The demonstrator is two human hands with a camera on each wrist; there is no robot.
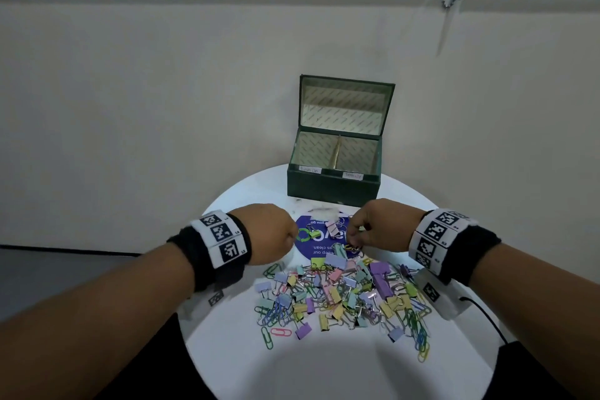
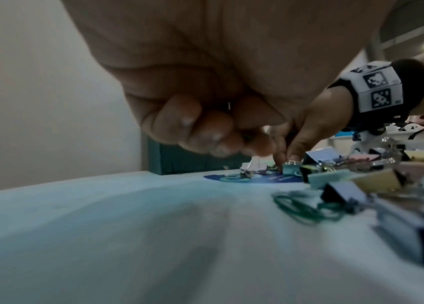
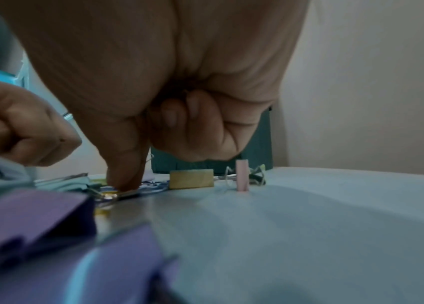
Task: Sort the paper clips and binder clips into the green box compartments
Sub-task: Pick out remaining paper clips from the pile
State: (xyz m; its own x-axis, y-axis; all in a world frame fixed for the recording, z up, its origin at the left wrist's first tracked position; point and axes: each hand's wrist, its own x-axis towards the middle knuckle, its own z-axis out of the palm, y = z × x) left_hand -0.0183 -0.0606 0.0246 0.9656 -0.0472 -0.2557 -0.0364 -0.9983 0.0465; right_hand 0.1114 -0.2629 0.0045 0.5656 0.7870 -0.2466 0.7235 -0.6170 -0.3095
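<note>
Left hand: left hand (image 1: 272,235) hangs low over the tabletop (image 1: 324,364), fingers (image 2: 192,131) curled in tightly; something small and dark seems pinched at the fingertips, but the blur does not let one tell what it is or whether it is held.
Right hand: right hand (image 1: 376,227) is beside the left one, most fingers folded into the palm, one finger (image 3: 127,164) pointing down and pressing on a clip with a yellow part (image 3: 109,194) that lies on the blue sticker (image 1: 319,245).
Clips: mixed pile of paper clips and binder clips (image 1: 344,295) in pastel colours lies on the tabletop, on the near side of both hands; a few single binder clips (image 1: 332,227) lie on the sticker between the hands.
Green box: green box (image 1: 334,187) stands at the far edge of the tabletop, well behind the hands, lid upright and open; a divider makes two compartments, each with a small white label on the front rim, the writing too small to read.
Wrists: black bands with black-and-white square markers (image 1: 220,239) are on both wrists.
</note>
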